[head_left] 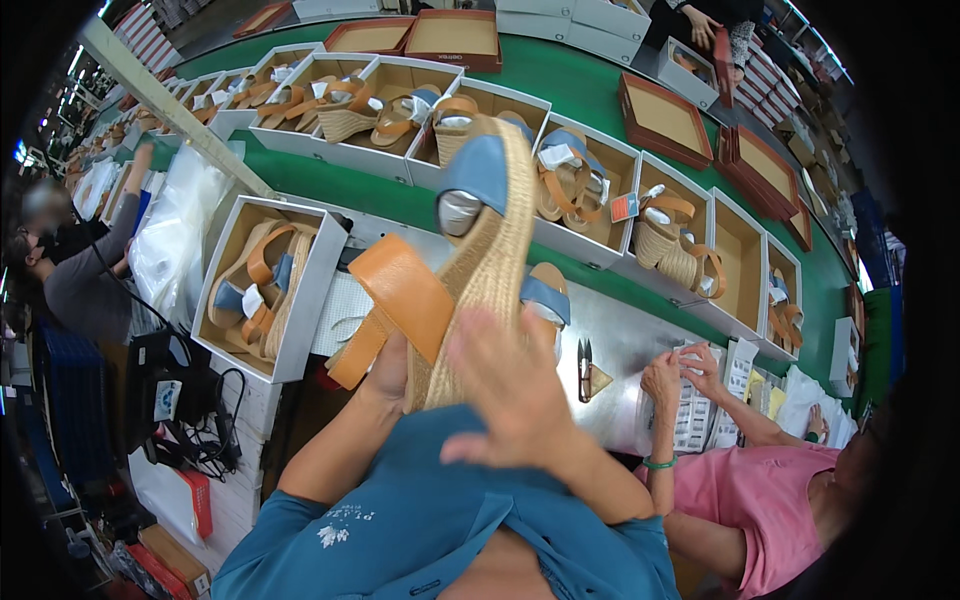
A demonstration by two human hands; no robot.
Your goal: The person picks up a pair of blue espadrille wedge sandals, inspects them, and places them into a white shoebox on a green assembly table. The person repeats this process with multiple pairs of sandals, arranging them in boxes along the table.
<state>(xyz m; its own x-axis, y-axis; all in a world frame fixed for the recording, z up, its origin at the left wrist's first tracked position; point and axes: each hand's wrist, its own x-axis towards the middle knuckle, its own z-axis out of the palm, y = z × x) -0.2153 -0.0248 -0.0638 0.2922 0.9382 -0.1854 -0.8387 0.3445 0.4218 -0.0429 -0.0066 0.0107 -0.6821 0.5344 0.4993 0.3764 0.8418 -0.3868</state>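
Note:
My left hand (pixel 388 372) grips a wedge sandal (pixel 487 250) at its heel end. The sandal is held up close to me, with a tan ankle strap, a blue toe band and a woven rope-covered wedge. White stuffing shows under the toe band. My right hand (pixel 515 395), blurred by motion, has its fingers stretched out and lies in front of the wedge; whether it touches it I cannot tell. Behind, a second sandal (pixel 547 290) with a blue band lies on the metal worktop (pixel 610 330), partly hidden. Thread snips (pixel 585 370) rest right of my right hand.
A white shoebox (pixel 318 330) holding a pair of sandals stands to my left. More open boxes (pixel 600 245) with sandals line the green conveyor (pixel 570 85); brown lids (pixel 664 120) lie beyond. A co-worker in pink (pixel 745 500) handles label sheets (pixel 693 415) at right.

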